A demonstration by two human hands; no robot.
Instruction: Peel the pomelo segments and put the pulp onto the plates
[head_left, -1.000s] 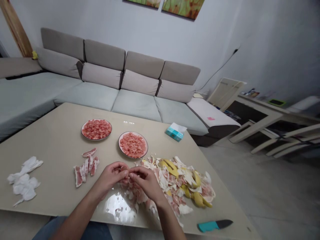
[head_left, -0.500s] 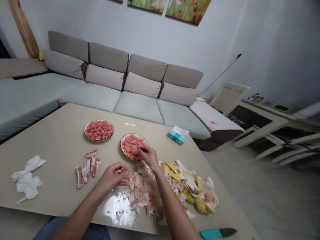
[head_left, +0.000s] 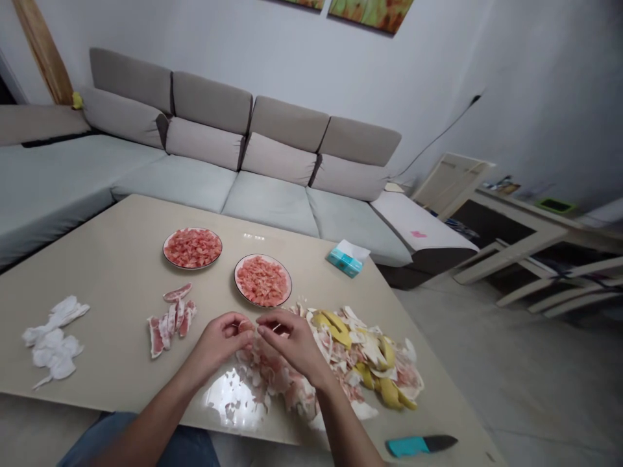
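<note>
My left hand (head_left: 220,342) is closed around a small piece of pomelo segment (head_left: 246,325), its pink flesh showing at the fingertips. Right beside it, my right hand (head_left: 293,342) has thumb and fingertips drawn together at the piece; what is between them is too small to make out. Under both hands lies a heap of pale pink pomelo membranes (head_left: 280,373). Beyond them stands a plate (head_left: 237,290) of loose pink pomelo flesh (head_left: 263,280). Left of my hands, several unpeeled pomelo segments (head_left: 170,321) rest on the table.
A second full plate (head_left: 192,249) is at the table's (head_left: 111,259) far side. Yellow rind (head_left: 389,383) lies to the right, a turquoise-handled knife (head_left: 421,445) near the front edge. A tissue pack (head_left: 346,259) sits back right, crumpled tissues (head_left: 56,340) far left.
My right hand has moved back from the nearer plate of flesh to my left hand, and the fingertips now meet around the pomelo piece. The left hand stays nearly in place.
</note>
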